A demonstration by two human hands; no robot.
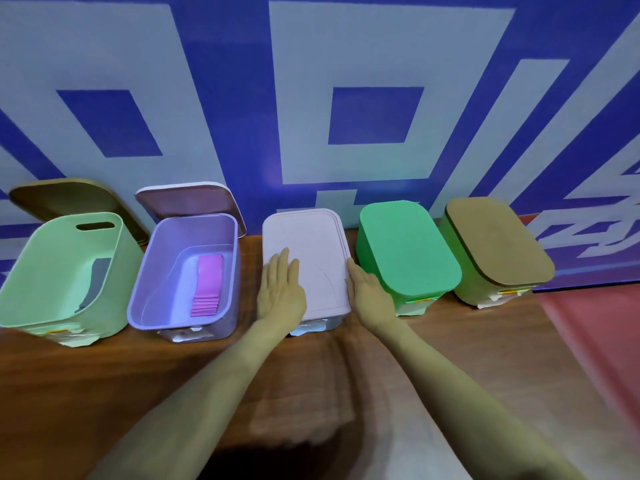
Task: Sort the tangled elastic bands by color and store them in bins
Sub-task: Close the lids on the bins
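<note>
Several bins stand in a row against the wall. The middle bin has a pale pink lid [308,244] on it. My left hand [281,289] lies flat on the lid's left side, fingers straight. My right hand [369,294] rests against the lid's right edge, fingers straight. The open lilac bin [138,292] holds a stack of pink bands [207,284]. A grey band [95,284] lies inside the open light green bin [20,289] at the far left.
A bright green lidded bin [408,251] and an olive bin with a brown lid [498,244] stand to the right. Two removed lids [187,199] lean on the blue-patterned wall. The bins sit on a wooden table [104,393] with a red floor at right.
</note>
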